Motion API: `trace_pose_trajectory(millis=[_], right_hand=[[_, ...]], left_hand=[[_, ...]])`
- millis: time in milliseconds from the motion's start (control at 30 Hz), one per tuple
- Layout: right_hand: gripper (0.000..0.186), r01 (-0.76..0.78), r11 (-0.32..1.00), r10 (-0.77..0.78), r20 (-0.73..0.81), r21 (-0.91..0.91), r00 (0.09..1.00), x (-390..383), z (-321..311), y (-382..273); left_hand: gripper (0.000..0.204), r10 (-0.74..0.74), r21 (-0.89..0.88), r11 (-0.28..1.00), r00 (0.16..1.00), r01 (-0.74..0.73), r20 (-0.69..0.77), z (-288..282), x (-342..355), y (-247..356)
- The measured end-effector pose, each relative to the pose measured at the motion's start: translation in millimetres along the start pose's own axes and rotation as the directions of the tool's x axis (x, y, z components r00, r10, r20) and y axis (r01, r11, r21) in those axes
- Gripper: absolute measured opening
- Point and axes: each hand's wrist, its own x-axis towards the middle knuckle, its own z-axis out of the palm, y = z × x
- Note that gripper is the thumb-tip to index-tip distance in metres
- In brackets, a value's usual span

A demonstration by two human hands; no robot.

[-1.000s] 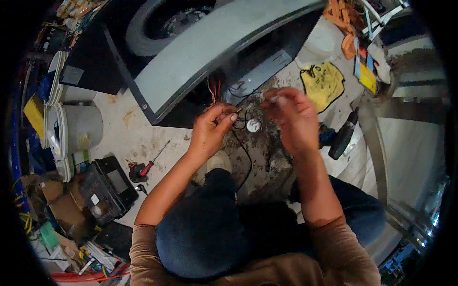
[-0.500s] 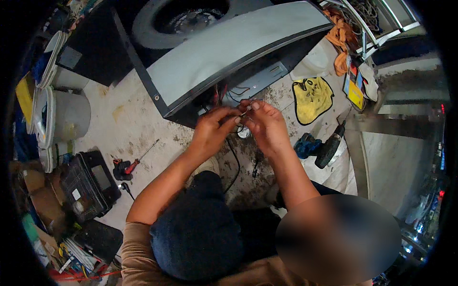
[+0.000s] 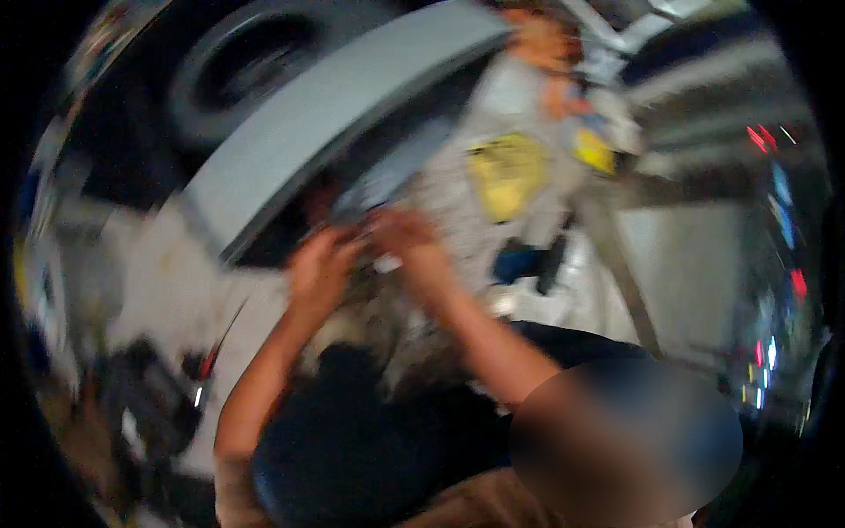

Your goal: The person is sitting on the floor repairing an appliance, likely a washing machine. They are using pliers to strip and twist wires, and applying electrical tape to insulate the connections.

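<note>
Blur smears the whole picture. My left hand (image 3: 319,271) and my right hand (image 3: 412,245) are close together, fingers curled in toward each other. What they pinch is too smeared to make out. Just beyond them lies the open underside of a large cabinet-like housing with a curved light-grey panel (image 3: 343,106). A grey box-shaped part (image 3: 400,167) shows inside it, with a reddish smear, perhaps wires, near my fingertips. A small whitish spot shows below my right hand.
A yellow cloth (image 3: 508,174) lies on the floor to the right, a blue-and-black cordless drill (image 3: 532,262) nearer me. A screwdriver (image 3: 209,361) and a dark tool case (image 3: 145,392) are at left. A tyre (image 3: 251,66) sits behind the housing; orange straps (image 3: 541,40) lie at far right.
My view has swung, so the housing, cloth and drill sit further left in the picture. Both hands stay together; earlier they were pinching a thin wire, now blurred.
</note>
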Motion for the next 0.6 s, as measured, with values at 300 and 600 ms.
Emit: trace_pose_trajectory(millis=[300, 600], right_hand=[[0.013, -0.008, 0.879, 0.002, 0.012, 0.477, 1.0, -3.1, 63.7, 65.6], [0.016, 0.173, 0.912, -0.13, -0.139, 0.371, 0.982, -9.3, 61.5, 73.3]], left_hand=[[0.013, -0.021, -0.067, 0.998, 0.994, 0.014, -0.106, -20.1, -26.0, -34.6], [0.022, 0.04, 0.015, 0.999, 0.996, -0.039, -0.086, -34.0, -22.2, -45.5]])
